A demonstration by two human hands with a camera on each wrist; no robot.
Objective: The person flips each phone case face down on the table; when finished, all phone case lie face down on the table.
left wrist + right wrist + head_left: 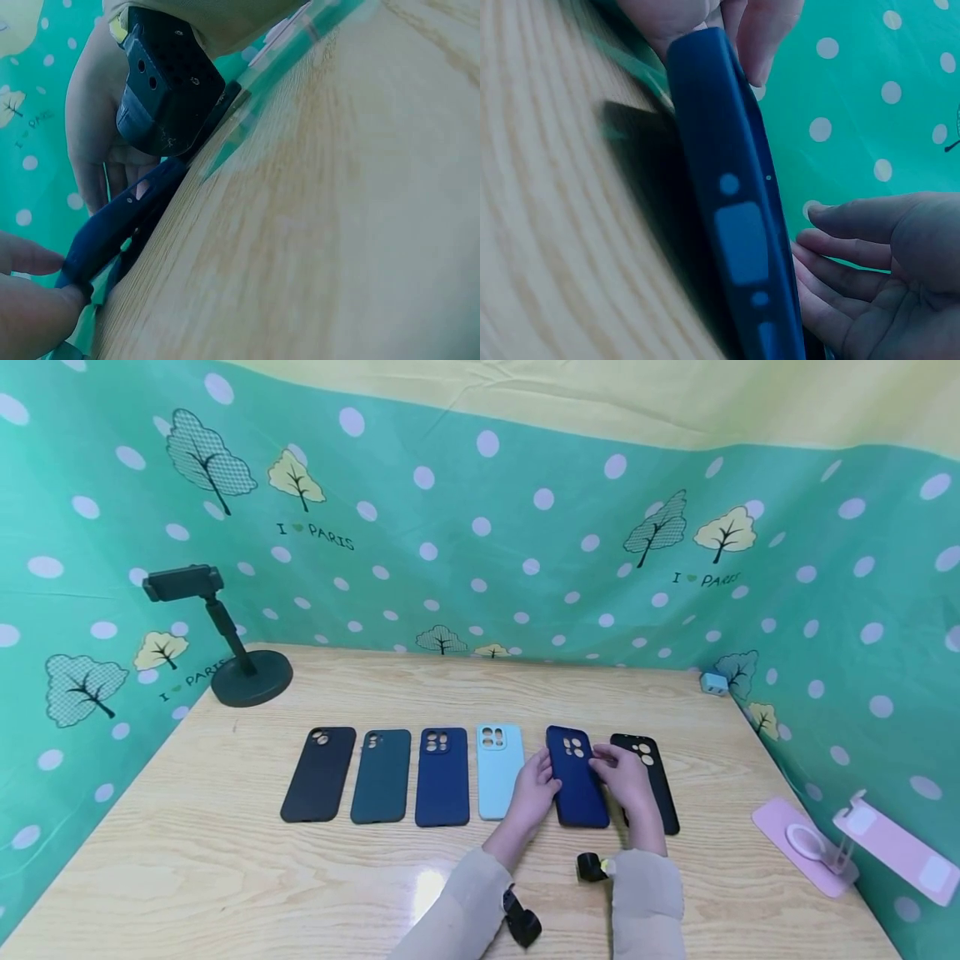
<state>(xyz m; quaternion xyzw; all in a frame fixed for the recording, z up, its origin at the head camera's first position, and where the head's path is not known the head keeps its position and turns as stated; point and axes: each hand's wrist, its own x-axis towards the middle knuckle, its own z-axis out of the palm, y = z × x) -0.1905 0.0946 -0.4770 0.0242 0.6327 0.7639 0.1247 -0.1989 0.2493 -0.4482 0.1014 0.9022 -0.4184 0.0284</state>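
Observation:
A dark blue phone case [581,793] with a camera cutout is tilted, its near end raised off the table. My left hand [533,795] pinches its left edge between thumb and fingers, which the left wrist view confirms. At the opposite edge is my right hand [628,783], its fingers [851,277] loosely extended; whether they touch the case is unclear. Under the right hand lies a black phone case [663,793], partly hidden. Just left of my left hand sits a light blue phone case [497,777].
Further left in the row lie a navy case [442,785], a teal case [381,781] and a black case [318,781]. A black phone stand [251,678] stands back left. At right are a pink folding stand [806,843] and a small blue charger plug [714,683].

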